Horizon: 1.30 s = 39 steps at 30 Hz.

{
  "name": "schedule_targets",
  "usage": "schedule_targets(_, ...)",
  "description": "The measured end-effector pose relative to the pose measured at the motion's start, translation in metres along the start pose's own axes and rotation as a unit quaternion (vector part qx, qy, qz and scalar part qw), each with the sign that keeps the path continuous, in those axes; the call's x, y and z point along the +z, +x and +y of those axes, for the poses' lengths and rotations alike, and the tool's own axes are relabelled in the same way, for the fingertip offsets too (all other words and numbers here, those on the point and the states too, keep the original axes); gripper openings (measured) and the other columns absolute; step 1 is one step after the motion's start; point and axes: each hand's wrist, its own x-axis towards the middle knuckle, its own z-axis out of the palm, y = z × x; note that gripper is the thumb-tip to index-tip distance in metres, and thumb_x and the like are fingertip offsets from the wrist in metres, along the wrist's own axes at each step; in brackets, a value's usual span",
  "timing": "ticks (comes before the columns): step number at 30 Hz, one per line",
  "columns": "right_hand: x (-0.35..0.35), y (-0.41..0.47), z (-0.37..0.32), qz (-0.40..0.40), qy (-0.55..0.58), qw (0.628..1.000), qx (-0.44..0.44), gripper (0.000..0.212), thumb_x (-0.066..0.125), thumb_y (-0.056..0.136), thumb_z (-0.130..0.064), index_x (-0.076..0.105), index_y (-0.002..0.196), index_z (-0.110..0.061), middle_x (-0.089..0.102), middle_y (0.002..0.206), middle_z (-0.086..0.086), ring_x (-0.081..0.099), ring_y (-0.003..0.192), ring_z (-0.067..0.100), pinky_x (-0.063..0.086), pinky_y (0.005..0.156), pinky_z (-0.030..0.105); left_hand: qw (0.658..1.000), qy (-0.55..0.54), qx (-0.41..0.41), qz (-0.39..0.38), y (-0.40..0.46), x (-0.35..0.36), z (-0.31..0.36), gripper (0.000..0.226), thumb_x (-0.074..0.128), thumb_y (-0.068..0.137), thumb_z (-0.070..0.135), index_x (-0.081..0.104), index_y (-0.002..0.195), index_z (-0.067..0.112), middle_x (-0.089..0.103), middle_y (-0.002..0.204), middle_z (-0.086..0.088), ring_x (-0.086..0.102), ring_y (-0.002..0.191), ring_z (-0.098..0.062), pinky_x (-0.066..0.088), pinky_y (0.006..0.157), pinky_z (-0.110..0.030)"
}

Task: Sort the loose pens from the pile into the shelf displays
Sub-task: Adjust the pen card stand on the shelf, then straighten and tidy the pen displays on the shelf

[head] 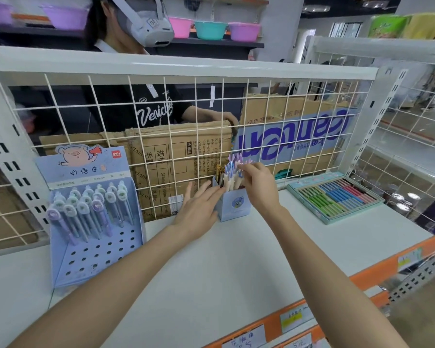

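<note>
Pens [232, 172] with pastel, antler-like tops stand upright in a small blue box holder [234, 204] at the middle of the white shelf [211, 267], close against the wire grid back [161, 121]. My right hand [260, 187] reaches over the holder from the right, its fingertips pinching the top of one pen in the cluster. My left hand [199, 209] rests against the holder's left side with fingers straight and spread, gripping nothing. To the left on the same shelf stands a tall blue display stand [96, 222] with a pig cartoon on its header; pens with rounded caps fill its upper rows, and the lower holes are unfilled. To the right lies a flat tray [335, 198] of green, blue and pink pens packed in rows. Orange price rails [362, 275] edge the shelf front. Behind the grid, flattened cardboard boxes [181, 151] lean, and another person [141, 71] in a dark shirt and a headset stands beyond them.
</note>
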Motion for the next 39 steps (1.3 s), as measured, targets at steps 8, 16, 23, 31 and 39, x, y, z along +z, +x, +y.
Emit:
schedule_targets(8,0.022,-0.039,-0.027,0.033,0.001,0.999,-0.041,0.064,0.063,0.079,0.007,0.045,0.137,-0.01,0.036,0.145,0.023,0.036,0.132,0.042,0.035,0.102,0.05,0.986,-0.033,-0.003,0.166,-0.04,-0.006,-0.034,0.048,0.034,0.087,0.022,0.051,0.131,0.015,0.055,0.132,-0.001,0.037,0.132,-0.02,0.014,0.111,-0.044)
schedule_targets(16,0.064,-0.079,-0.137,-0.038,0.031,0.976,-0.212,0.072,0.069,0.066,0.007,0.047,0.132,-0.011,0.048,0.136,0.021,0.043,0.124,0.043,0.037,0.097,0.057,0.954,0.061,-0.191,0.224,-0.154,-0.04,-0.089,0.045,0.039,0.087,0.028,0.054,0.125,0.012,0.056,0.127,-0.01,0.035,0.128,-0.028,0.026,0.107,-0.044)
schedule_targets(23,0.11,-0.148,-0.25,-0.188,0.11,0.911,-0.35,0.073,0.07,0.067,0.007,0.047,0.134,-0.009,0.049,0.135,0.021,0.05,0.12,0.043,0.042,0.094,0.054,0.893,0.114,-0.396,0.18,-0.308,-0.066,-0.123,0.047,0.04,0.082,0.029,0.048,0.127,0.015,0.052,0.129,-0.013,0.046,0.119,-0.03,0.04,0.098,-0.045)
schedule_targets(31,0.138,-0.213,-0.367,-0.287,0.165,0.838,-0.435,0.058,0.054,0.087,-0.001,0.038,0.141,-0.012,0.032,0.148,0.018,0.031,0.134,0.04,0.027,0.106,0.049,0.827,0.17,-0.521,0.13,-0.455,-0.105,-0.151,0.055,0.074,0.072,0.01,0.056,0.123,0.013,0.057,0.125,-0.011,0.056,0.113,-0.031,0.047,0.091,-0.043)
schedule_targets(39,0.185,-0.263,-0.487,-0.313,0.155,0.825,-0.445,0.056,0.047,0.092,-0.003,0.032,0.144,-0.017,0.024,0.152,0.014,0.024,0.138,0.033,0.019,0.11,0.04,0.807,0.131,-0.558,0.142,-0.578,-0.14,-0.224,0.05,0.055,0.09,0.015,0.042,0.138,0.013,0.045,0.139,-0.01,0.045,0.126,-0.027,0.038,0.099,-0.04)
